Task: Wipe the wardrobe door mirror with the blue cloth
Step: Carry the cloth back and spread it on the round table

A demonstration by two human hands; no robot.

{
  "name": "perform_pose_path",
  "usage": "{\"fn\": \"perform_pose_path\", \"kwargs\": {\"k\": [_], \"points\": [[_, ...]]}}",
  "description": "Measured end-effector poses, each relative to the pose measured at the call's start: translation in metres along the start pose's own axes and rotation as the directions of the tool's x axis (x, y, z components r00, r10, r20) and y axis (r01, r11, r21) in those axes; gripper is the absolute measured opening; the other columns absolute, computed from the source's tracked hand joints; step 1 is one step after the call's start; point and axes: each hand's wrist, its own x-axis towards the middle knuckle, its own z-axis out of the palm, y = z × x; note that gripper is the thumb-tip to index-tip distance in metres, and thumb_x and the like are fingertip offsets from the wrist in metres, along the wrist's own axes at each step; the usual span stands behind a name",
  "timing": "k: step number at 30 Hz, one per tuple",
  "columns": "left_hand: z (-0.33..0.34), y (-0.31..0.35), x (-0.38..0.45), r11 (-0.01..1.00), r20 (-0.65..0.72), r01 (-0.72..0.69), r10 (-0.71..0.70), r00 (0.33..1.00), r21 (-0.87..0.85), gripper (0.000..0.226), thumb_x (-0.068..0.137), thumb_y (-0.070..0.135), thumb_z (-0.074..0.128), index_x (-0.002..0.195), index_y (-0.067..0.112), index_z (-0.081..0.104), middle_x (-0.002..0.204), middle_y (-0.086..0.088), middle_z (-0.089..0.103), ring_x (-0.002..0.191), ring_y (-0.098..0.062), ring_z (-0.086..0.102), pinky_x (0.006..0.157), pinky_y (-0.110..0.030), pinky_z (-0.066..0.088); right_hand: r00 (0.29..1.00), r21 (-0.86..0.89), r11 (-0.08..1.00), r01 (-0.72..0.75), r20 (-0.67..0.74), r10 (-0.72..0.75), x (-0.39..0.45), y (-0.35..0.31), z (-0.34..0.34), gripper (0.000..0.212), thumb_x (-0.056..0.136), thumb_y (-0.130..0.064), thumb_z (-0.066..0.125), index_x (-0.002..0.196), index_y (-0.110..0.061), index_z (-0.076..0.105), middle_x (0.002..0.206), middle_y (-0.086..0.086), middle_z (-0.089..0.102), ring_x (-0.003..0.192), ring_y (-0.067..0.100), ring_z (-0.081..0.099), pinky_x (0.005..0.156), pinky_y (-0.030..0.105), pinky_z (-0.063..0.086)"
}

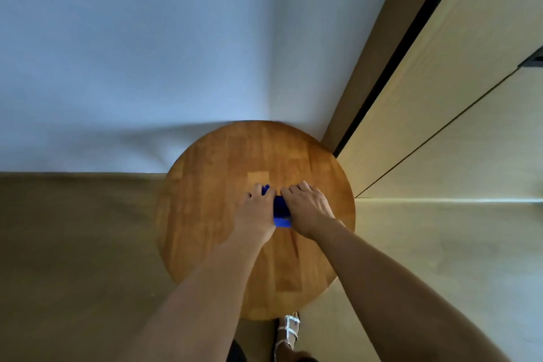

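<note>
Both forearms fill the bottom of the view, reaching down to a round wooden table (223, 173), and a sandalled foot (289, 329) pokes out just below its near edge.

Left hand (257, 210) and right hand (307, 209) sit side by side on the blue cloth (280, 213), which lies folded small on the tabletop, a bit right of centre. Fingers of both hands are curled down over the cloth's far side, so I'd call that a grip from each, though the fingertips are hidden and I can't tell how tight it is. Only a strip of blue shows between the hands.

Looks to me like the pick-up step, so no wiping yet. My advice: gather the whole cloth into one hand so no corner hangs loose, keep it folded into a flat pad, and lift it straight up instead of dragging it across the wood.

Room-wise: the table's right edge is close to the wardrobe door (458, 114), which rises on the right with a dark vertical gap beside it. I can't make out the mirror surface itself from here. White wall (132, 53) behind, open floor (73, 244) on the left, so stepping round that side is easiest.
</note>
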Motion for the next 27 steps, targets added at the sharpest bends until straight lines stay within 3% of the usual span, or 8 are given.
{"fn": "perform_pose_path", "kwargs": {"k": [8, 12, 15, 20, 24, 27], "points": [[0.044, -0.020, 0.019, 0.996, -0.058, 0.086, -0.086, 0.995, 0.007, 0.054, 0.082, 0.015, 0.064, 0.129, 0.023, 0.038, 0.143, -0.002, 0.028, 0.110, -0.022, 0.045, 0.075, -0.027, 0.044, 0.998, -0.033, 0.997, 0.067, 0.013, -0.067, 0.031, 0.004, 0.049, 0.025, 0.086, -0.021, 0.057, 0.109, -0.017, 0.046, 0.107, 0.001, 0.060, 0.107, 0.022, 0.045, 0.087, 0.032, 0.036], [0.064, -0.034, 0.037, 0.994, -0.112, 0.104, -0.100, 0.989, 0.034, 0.058, 0.079, 0.015, 0.067, 0.128, 0.025, 0.037, 0.143, 0.001, 0.024, 0.117, -0.020, 0.038, 0.065, -0.022, 0.043, 0.998, -0.023, 0.998, 0.058, -0.013, -0.059, 0.050, 0.002, 0.075, 0.023, 0.089, -0.022, 0.055, 0.109, -0.016, 0.046, 0.107, 0.001, 0.060, 0.108, 0.022, 0.045, 0.088, 0.032, 0.035], [0.082, -0.043, 0.048, 0.990, -0.126, 0.135, -0.127, 0.984, 0.051, 0.064, 0.077, 0.015, 0.070, 0.130, 0.027, 0.035, 0.144, 0.000, 0.023, 0.118, -0.020, 0.037, 0.068, -0.023, 0.045, 0.998, -0.018, 0.998, 0.066, -0.001, -0.066, 0.062, 0.003, 0.095, 0.027, 0.089, -0.026, 0.056, 0.112, -0.016, 0.045, 0.109, 0.001, 0.059, 0.110, 0.022, 0.044, 0.089, 0.031, 0.036], [0.119, -0.059, 0.042, 0.986, 0.040, 0.138, -0.142, 0.989, 0.088, 0.072, 0.083, 0.025, 0.065, 0.141, 0.026, 0.023, 0.149, -0.005, 0.020, 0.127, -0.024, 0.031, 0.080, -0.030, 0.050, 0.968, 0.038, 0.989, 0.140, 0.207, -0.145, 0.063, 0.010, 0.126, 0.048, 0.087, -0.044, 0.058, 0.123, -0.017, 0.042, 0.124, 0.000, 0.051, 0.117, 0.021, 0.039, 0.093, 0.033, 0.036], [0.122, -0.072, 0.036, 0.998, 0.118, 0.051, -0.054, 0.992, 0.030, 0.077, 0.078, 0.062, 0.058, 0.139, 0.025, 0.028, 0.147, -0.004, 0.024, 0.129, -0.025, 0.030, 0.087, -0.034, 0.049, 0.949, 0.102, 0.973, 0.209, 0.218, -0.226, 0.061, 0.020, 0.129, 0.044, 0.092, -0.049, 0.048, 0.124, -0.021, 0.043, 0.125, -0.003, 0.049, 0.117, 0.019, 0.038, 0.095, 0.033, 0.033], [0.110, -0.078, 0.050, 0.997, 0.176, 0.055, -0.045, 0.983, -0.054, 0.060, 0.086, 0.060, 0.046, 0.134, 0.026, 0.035, 0.140, -0.001, 0.034, 0.123, -0.023, 0.037, 0.085, -0.034, 0.048, 0.958, 0.151, 0.975, 0.164, 0.213, -0.194, 0.070, 0.024, 0.120, 0.038, 0.096, -0.050, 0.035, 0.118, -0.022, 0.048, 0.118, -0.004, 0.052, 0.112, 0.017, 0.040, 0.095, 0.032, 0.033]]}}
